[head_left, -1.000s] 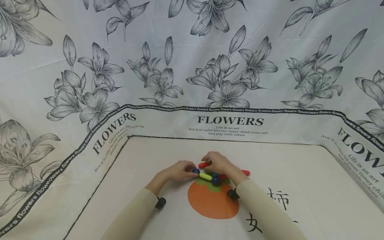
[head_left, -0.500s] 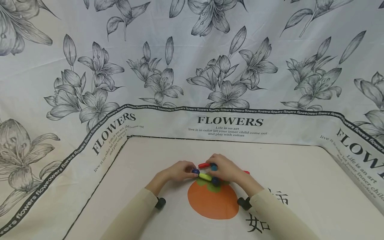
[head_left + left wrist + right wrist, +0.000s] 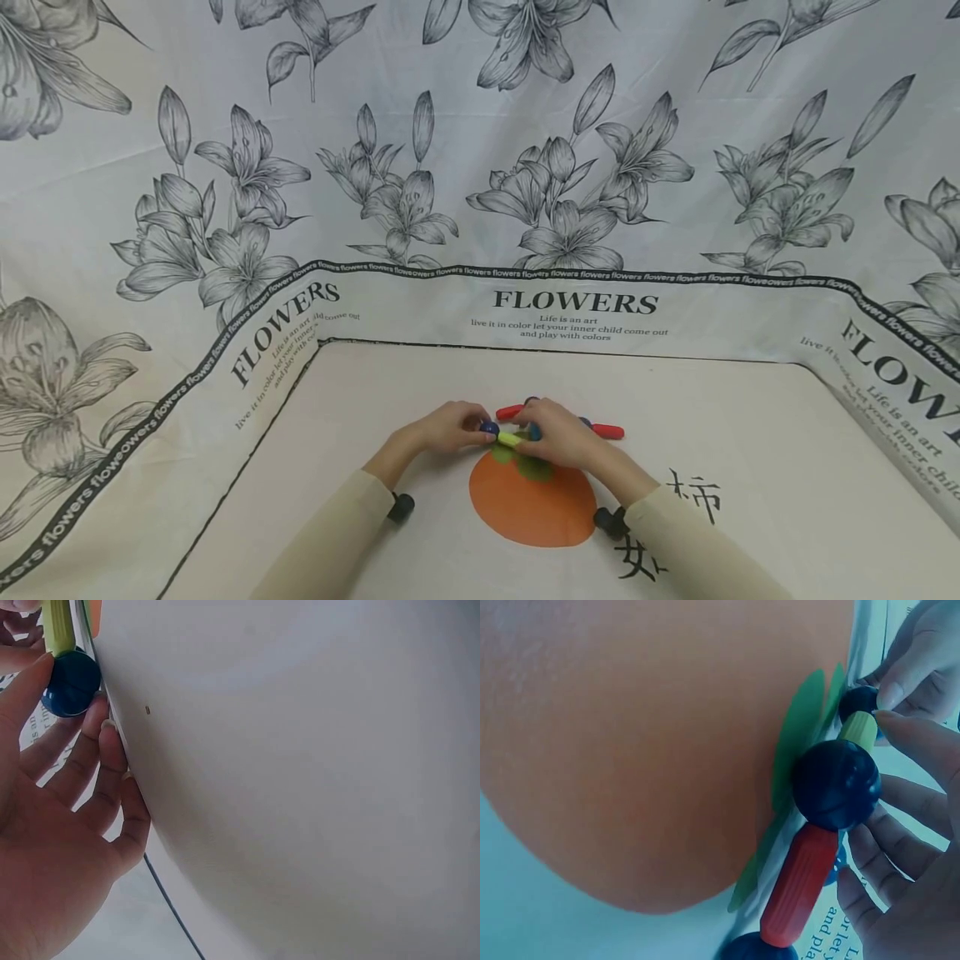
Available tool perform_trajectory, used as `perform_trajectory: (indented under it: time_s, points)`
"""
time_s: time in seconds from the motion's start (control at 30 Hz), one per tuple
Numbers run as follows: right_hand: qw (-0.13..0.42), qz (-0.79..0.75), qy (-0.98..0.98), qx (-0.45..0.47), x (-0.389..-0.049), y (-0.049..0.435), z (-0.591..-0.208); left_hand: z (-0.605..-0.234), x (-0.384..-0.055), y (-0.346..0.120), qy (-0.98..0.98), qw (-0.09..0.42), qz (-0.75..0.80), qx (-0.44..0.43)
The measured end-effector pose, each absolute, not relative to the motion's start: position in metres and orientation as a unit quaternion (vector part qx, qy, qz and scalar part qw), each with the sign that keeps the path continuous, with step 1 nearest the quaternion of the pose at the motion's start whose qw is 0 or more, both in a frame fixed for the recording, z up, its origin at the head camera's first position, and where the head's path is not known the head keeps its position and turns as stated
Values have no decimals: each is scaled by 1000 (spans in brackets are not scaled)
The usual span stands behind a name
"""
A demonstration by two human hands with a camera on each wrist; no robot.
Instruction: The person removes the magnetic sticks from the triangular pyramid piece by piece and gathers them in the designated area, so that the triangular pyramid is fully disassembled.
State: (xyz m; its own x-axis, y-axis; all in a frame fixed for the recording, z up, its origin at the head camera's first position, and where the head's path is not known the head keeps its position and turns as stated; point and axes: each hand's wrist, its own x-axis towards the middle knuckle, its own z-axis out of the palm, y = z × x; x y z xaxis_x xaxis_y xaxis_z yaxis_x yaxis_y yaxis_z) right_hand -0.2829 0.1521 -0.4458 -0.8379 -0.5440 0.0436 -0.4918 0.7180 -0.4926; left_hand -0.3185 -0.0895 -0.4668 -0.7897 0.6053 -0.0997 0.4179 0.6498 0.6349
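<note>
On the white tabletop [image 3: 397, 375], inward from its far edge, lies an orange fruit print [image 3: 532, 510]. Over its leaves, the right hand [image 3: 562, 435] bends its fingers close; whether they grip I cannot tell. There the left hand [image 3: 452, 427] probably steadies the joined ribbed red plastic rod [image 3: 799, 885] and ribbed yellow-green plastic rod [image 3: 511, 439], pinching the glossy dark-blue end ball [image 3: 489, 428]. The right wrist view shows the red rod and dark-blue middle ball [image 3: 836, 784], hidden in the head view.

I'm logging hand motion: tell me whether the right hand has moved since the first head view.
Yes: the right hand has shifted toward the person, farther from the central printed word FLOWERS.
</note>
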Motion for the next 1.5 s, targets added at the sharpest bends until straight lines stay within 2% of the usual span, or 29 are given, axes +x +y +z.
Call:
perform_trajectory:
  time_s: [0.53,1.5]
  points:
    - [22,-205,933,-296,-284,143,-454,-473,-322,-89,895,154,313,278]
    - [33,-221,929,-296,-287,144,-456,-466,-324,-86,902,156,307,260]
